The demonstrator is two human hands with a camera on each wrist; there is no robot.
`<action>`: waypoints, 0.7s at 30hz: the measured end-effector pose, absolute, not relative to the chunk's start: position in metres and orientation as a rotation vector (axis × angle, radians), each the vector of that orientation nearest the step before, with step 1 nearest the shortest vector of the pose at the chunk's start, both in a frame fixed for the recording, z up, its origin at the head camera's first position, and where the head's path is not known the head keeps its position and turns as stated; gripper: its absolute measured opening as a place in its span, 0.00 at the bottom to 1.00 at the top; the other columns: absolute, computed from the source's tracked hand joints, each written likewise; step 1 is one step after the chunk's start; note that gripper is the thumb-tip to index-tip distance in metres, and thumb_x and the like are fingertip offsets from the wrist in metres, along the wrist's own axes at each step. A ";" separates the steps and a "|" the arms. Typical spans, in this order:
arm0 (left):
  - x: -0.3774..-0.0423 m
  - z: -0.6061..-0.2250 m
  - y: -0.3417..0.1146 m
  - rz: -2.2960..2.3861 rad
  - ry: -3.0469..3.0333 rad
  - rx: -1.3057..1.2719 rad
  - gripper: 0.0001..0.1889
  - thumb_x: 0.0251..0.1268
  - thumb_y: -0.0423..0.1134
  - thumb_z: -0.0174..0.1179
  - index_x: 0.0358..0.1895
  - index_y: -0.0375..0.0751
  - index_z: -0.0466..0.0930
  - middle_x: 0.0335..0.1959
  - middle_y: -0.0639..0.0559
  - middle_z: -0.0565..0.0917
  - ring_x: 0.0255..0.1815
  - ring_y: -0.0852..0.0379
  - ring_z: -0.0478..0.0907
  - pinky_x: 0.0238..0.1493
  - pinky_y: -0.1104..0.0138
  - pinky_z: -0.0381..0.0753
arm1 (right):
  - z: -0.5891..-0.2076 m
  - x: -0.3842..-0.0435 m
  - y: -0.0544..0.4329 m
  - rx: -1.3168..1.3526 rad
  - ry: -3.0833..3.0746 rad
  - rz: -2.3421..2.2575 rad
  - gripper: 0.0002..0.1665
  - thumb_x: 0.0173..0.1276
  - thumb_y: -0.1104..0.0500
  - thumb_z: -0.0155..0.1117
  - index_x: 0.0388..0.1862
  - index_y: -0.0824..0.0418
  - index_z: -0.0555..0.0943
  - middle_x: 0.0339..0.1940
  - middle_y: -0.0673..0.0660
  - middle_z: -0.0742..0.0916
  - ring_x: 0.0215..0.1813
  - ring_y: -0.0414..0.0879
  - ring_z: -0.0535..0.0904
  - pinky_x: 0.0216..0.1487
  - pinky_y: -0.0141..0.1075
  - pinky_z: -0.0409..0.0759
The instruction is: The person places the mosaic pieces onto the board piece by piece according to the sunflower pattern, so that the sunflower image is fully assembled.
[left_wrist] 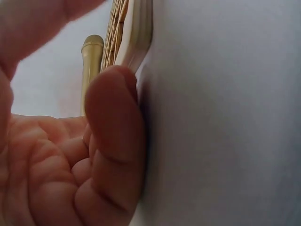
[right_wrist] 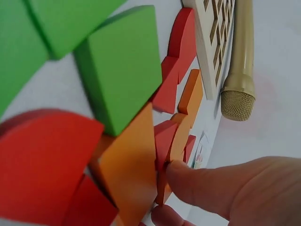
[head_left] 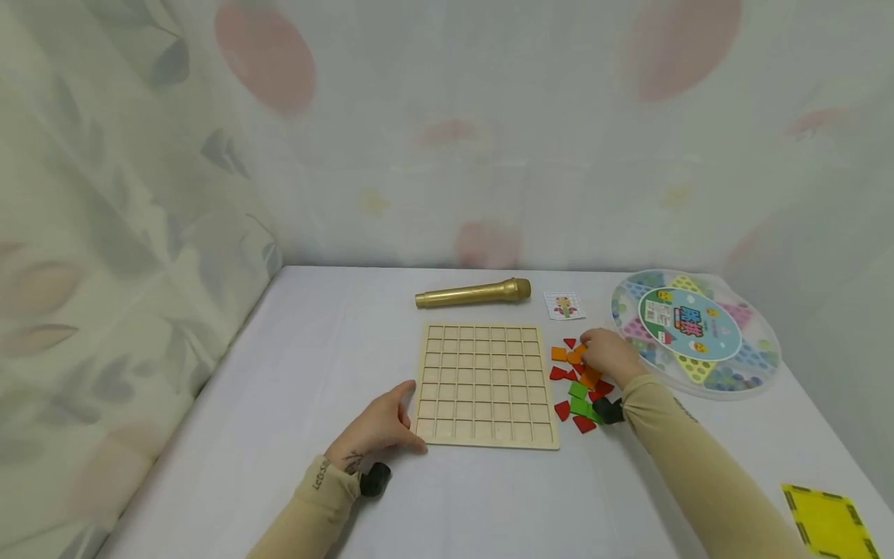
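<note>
A wooden grid board [head_left: 483, 386] lies flat on the white table. My left hand [head_left: 377, 423] rests at its near left corner, index finger along the left edge and thumb by the front edge. In the left wrist view, the thumb [left_wrist: 115, 113] is right at the board's corner. To the right of the board is a loose heap of flat red, green and orange pieces. Over its far side my right hand [head_left: 612, 353] pinches an orange piece [right_wrist: 162, 188] between thumb and fingers. Close by lie a green square piece [right_wrist: 124, 66] and a red rounded piece [right_wrist: 42, 165].
A gold microphone [head_left: 475, 293] lies behind the board. Beside it is a small pattern card [head_left: 564, 306]. A clear round game case [head_left: 691, 334] stands at the back right, close to my right hand. A yellow square [head_left: 829, 522] lies at the near right edge.
</note>
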State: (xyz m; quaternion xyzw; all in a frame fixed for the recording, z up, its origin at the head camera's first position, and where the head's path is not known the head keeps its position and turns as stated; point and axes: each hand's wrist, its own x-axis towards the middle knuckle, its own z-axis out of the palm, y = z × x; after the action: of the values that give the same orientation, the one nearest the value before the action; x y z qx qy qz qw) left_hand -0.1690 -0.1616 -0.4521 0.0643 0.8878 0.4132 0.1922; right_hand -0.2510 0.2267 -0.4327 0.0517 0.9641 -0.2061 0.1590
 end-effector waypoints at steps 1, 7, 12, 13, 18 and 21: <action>-0.169 -0.452 -0.162 1.162 2.484 0.185 0.59 0.27 0.34 0.78 0.71 0.37 0.51 0.22 0.49 0.74 0.22 0.57 0.69 0.23 0.67 0.69 | -0.433 -0.251 0.227 0.144 2.755 -0.588 0.26 0.62 0.63 0.54 0.60 0.69 0.71 0.58 0.70 0.76 0.48 0.60 0.72 0.54 0.55 0.69; -0.170 -0.451 -0.160 1.178 2.470 0.198 0.55 0.30 0.28 0.75 0.70 0.35 0.54 0.22 0.49 0.73 0.21 0.57 0.68 0.22 0.68 0.68 | -0.431 -0.251 0.226 0.168 2.745 -0.639 0.24 0.60 0.64 0.55 0.55 0.72 0.72 0.49 0.69 0.79 0.40 0.57 0.73 0.44 0.48 0.72; -0.171 -0.449 -0.159 1.176 2.476 0.167 0.55 0.29 0.28 0.75 0.70 0.37 0.56 0.21 0.49 0.73 0.21 0.57 0.68 0.22 0.68 0.68 | -0.427 -0.250 0.225 0.199 2.748 -0.680 0.21 0.58 0.64 0.56 0.51 0.72 0.72 0.42 0.67 0.80 0.36 0.54 0.73 0.37 0.42 0.73; -0.171 -0.449 -0.159 1.173 2.480 0.167 0.55 0.29 0.28 0.76 0.70 0.37 0.56 0.21 0.49 0.73 0.21 0.57 0.68 0.22 0.68 0.68 | -0.426 -0.250 0.225 0.199 2.752 -0.681 0.20 0.58 0.64 0.56 0.49 0.71 0.72 0.40 0.66 0.80 0.35 0.54 0.73 0.36 0.40 0.72; -0.171 -0.449 -0.158 1.171 2.491 0.169 0.55 0.28 0.28 0.76 0.69 0.36 0.56 0.21 0.48 0.73 0.21 0.56 0.68 0.22 0.67 0.68 | -0.425 -0.250 0.223 0.199 2.739 -0.715 0.23 0.55 0.66 0.56 0.52 0.68 0.73 0.43 0.66 0.80 0.33 0.53 0.73 0.31 0.37 0.71; -0.169 -0.450 -0.158 1.159 2.495 0.185 0.54 0.29 0.29 0.76 0.69 0.35 0.56 0.21 0.48 0.74 0.21 0.57 0.69 0.23 0.67 0.68 | -0.420 -0.250 0.217 0.212 2.753 -0.769 0.26 0.57 0.66 0.55 0.57 0.66 0.73 0.51 0.67 0.78 0.34 0.53 0.72 0.30 0.36 0.71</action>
State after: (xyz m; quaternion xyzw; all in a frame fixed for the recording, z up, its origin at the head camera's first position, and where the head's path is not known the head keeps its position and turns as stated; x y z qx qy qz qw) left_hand -0.1693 -0.1579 -0.4499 0.0659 0.8883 0.4125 0.1909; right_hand -0.2502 0.2169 -0.4197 0.0734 0.9514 -0.2659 0.1370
